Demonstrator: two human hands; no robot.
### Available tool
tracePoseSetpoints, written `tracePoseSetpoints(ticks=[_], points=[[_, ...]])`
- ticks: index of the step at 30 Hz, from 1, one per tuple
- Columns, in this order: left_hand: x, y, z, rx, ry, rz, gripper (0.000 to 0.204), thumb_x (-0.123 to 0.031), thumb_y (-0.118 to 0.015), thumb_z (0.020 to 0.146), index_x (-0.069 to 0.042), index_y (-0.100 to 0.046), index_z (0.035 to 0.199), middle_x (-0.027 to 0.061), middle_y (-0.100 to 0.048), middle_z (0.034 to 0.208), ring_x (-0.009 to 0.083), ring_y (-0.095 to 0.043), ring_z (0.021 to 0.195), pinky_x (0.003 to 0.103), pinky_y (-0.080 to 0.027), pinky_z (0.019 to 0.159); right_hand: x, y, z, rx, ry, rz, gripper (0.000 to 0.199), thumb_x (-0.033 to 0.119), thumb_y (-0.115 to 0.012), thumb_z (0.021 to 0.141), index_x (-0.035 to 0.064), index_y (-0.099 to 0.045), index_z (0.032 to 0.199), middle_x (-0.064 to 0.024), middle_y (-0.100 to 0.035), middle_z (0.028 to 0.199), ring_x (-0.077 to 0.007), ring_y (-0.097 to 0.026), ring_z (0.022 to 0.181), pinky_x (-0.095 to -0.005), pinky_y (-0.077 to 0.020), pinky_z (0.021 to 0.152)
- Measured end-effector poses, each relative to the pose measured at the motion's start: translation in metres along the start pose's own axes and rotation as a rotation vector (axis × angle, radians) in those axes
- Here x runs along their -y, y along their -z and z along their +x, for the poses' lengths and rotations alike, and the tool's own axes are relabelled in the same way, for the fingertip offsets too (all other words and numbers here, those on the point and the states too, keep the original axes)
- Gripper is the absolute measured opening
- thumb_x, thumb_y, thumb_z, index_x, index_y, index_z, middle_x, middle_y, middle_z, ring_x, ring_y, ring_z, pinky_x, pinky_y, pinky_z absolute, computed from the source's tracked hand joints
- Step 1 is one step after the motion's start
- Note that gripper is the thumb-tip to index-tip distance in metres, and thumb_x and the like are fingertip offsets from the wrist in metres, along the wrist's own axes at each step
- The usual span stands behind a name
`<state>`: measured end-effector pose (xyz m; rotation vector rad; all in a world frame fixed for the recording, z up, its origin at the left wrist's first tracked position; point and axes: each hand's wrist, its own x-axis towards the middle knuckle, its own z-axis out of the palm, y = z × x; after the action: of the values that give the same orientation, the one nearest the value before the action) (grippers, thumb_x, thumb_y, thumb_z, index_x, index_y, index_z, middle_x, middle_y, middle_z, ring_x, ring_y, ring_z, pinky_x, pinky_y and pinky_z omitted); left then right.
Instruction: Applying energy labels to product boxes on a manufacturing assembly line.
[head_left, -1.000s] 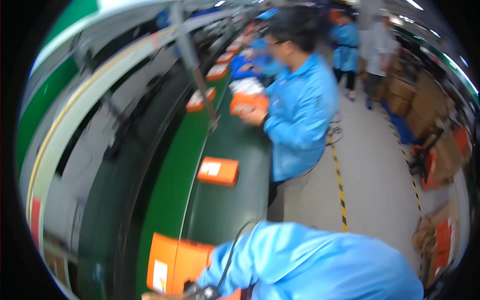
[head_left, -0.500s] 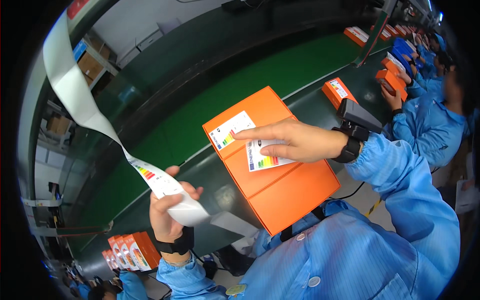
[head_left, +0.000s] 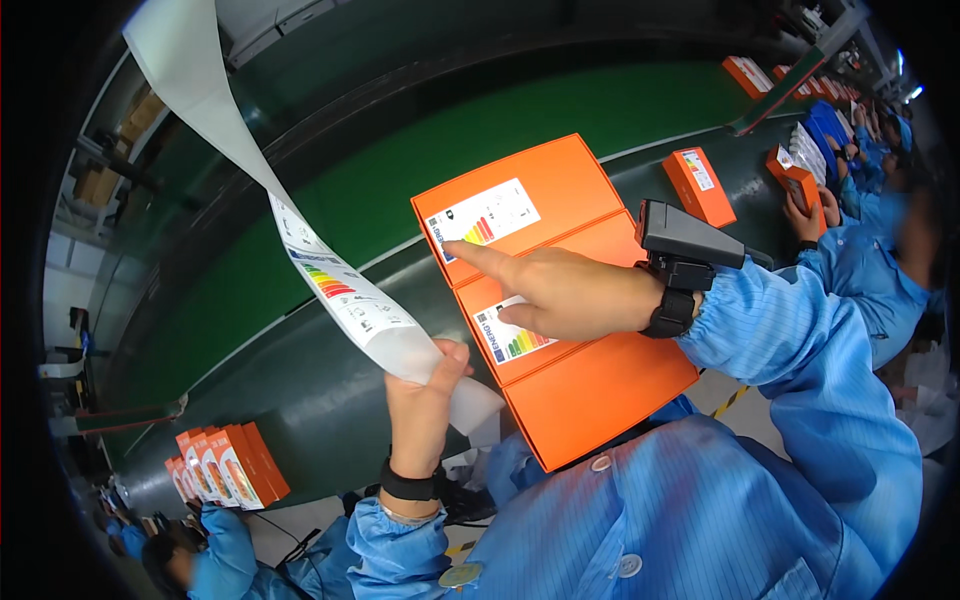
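Three orange boxes lie side by side in front of me: a far box [head_left: 565,165], a middle box [head_left: 600,235] and a near box [head_left: 610,395]. My right hand [head_left: 575,290] is over them, fingers stretched out and holding nothing. Its index fingertip presses the lower left corner of the white energy label [head_left: 500,208] on the far box. Its thumb rests at a second energy label [head_left: 505,335] on the middle box, partly covering it. My left hand [head_left: 425,390] pinches a long strip of printed labels [head_left: 335,290] between thumb and fingers; the strip rises to the upper left.
A green conveyor belt [head_left: 350,190] runs behind the boxes. Another orange box [head_left: 700,188] stands to the right, near co-workers in blue smocks [head_left: 860,240]. Several orange boxes [head_left: 230,465] stand in a row at the lower left.
My left hand has moved right, its fingers closing on the label strip. My right index finger has slid to the far label's left corner. The middle box's label now shows less tilt.
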<state>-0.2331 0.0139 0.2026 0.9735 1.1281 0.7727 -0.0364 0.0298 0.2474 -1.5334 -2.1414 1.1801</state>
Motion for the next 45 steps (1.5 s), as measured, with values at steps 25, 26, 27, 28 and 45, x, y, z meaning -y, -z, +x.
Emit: tracePoseSetpoints(ticks=[25,26,27,28,45], points=[[0.0,-0.008,0.01,0.082,0.087,-0.152,0.008,-0.008,-0.061,0.078,-0.002,-0.056,0.078,0.0051,-0.055,0.072,0.0119,-0.052,0.067,0.022,-0.041,0.062,0.001,0.003,0.017,-0.036,-0.046,-0.015,0.069,-0.005,-0.051,0.067,-0.0022,-0.026,0.131,-0.0197,-0.058,0.068,-0.0284,-0.06,0.058,-0.0355,-0.0467,0.049],[0.001,-0.007,0.009,0.087,0.082,-0.153,0.008,-0.009,-0.061,0.078,-0.002,-0.056,0.078,0.0053,-0.056,0.072,0.0119,-0.052,0.067,0.022,-0.041,0.062,0.002,0.003,0.017,-0.037,-0.045,-0.015,0.069,-0.005,-0.051,0.067,-0.0022,-0.026,0.131,-0.0197,-0.058,0.068,-0.0284,-0.06,0.058,-0.0355,-0.0467,0.049],[0.002,-0.007,0.01,0.096,0.078,-0.156,0.009,-0.009,-0.061,0.078,-0.002,-0.056,0.078,0.0054,-0.056,0.072,0.0118,-0.052,0.067,0.022,-0.041,0.062,0.002,0.003,0.017,-0.038,-0.047,-0.016,0.069,-0.005,-0.05,0.067,-0.0023,-0.026,0.131,-0.02,-0.058,0.068,-0.0284,-0.06,0.059,-0.0354,-0.0468,0.05],[0.003,-0.007,0.01,0.099,0.077,-0.156,0.009,-0.009,-0.061,0.078,-0.002,-0.056,0.078,0.0054,-0.056,0.072,0.0118,-0.052,0.067,0.022,-0.041,0.062,0.002,0.002,0.017,-0.038,-0.049,-0.016,0.068,-0.006,-0.05,0.066,-0.0025,-0.027,0.13,-0.0203,-0.059,0.068,-0.0283,-0.06,0.06,-0.0352,-0.047,0.05],[0.006,-0.013,0.009,0.007,-0.039,0.003,0.013,-0.01,-0.065,0.076,-0.002,-0.054,0.075,0.0038,-0.055,0.072,0.011,-0.05,0.064,0.023,-0.04,0.06,0.011,-0.015,0.007,-0.231,0.127,-0.456,0.06,0.013,-0.058,0.068,0.0032,-0.04,0.125,-0.0085,-0.052,0.051,-0.0229,-0.054,0.046,-0.0338,-0.0406,0.042]])
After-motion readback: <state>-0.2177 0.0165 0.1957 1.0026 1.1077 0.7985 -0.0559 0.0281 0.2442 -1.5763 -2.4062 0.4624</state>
